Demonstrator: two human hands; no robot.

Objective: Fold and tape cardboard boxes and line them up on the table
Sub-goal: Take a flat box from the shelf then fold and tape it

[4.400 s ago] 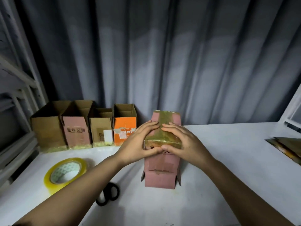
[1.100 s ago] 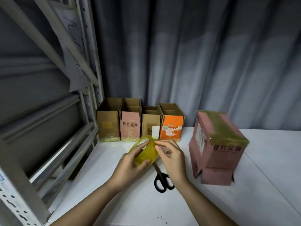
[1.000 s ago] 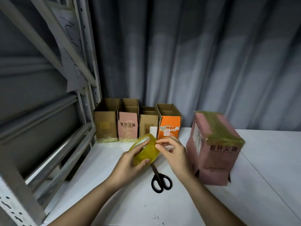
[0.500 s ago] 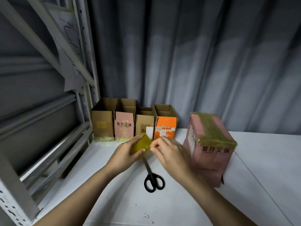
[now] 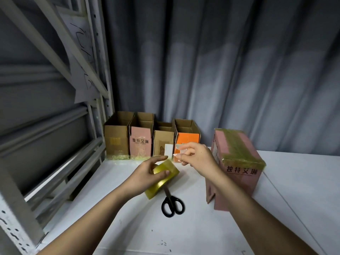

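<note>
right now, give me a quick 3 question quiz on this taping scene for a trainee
1. True or false: the scissors are in the right hand.
2. How many open boxes stand in the row at the back?
3. The left hand holds: A) tape roll B) pink box C) scissors

Key: 1 false, they lie on the table. 2 four. 3 A.

five cardboard boxes (image 5: 237, 162), one tape roll (image 5: 163, 179), one scissors (image 5: 172, 205).
</note>
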